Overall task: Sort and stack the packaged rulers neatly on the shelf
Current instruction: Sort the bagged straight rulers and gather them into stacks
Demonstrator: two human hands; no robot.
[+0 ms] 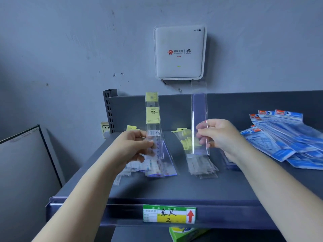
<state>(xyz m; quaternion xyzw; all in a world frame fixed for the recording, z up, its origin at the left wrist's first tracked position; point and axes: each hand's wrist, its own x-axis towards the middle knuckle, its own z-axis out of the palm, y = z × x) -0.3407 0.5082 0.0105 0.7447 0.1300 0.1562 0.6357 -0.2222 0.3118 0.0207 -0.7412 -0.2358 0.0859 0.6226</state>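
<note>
Nearest the camera: shelf point(174, 191), dark grey, front lip carrying a green-yellow price label point(169, 214) with a red arrow.

Blue packets point(283, 137): large loose heap, far right of shelf, fanned and unsquared. Clear-sleeve pile point(201, 163) lies mid-shelf; a second, more scattered pile point(153, 168) sits left of it, partly under the left forearm.

Left hand point(132, 147) grips a yellow-labelled ruler point(154, 126) by its lower end, held upright above the left pile. Right hand point(222, 137) pinches a clear ruler sleeve point(200, 119) at its lower half, also upright, above the middle pile. Both hands closed on their items; neither item touches the shelf.

Judgement: step in hand looks like comparing the two packs to decide which pile each joins. To do it well, match label type first, then lay each pack flat, header end far, edges flush with the pile beneath.

Obstacles: clear sleeves are slippery and the stacks already splay at the near end, so square a pile before adding to it. Blue heap crowds the right side.

Surroundings: white router point(180, 52) on the wall beyond; slotted upright point(110, 110) at far left; green box point(185, 234) below the shelf.
</note>
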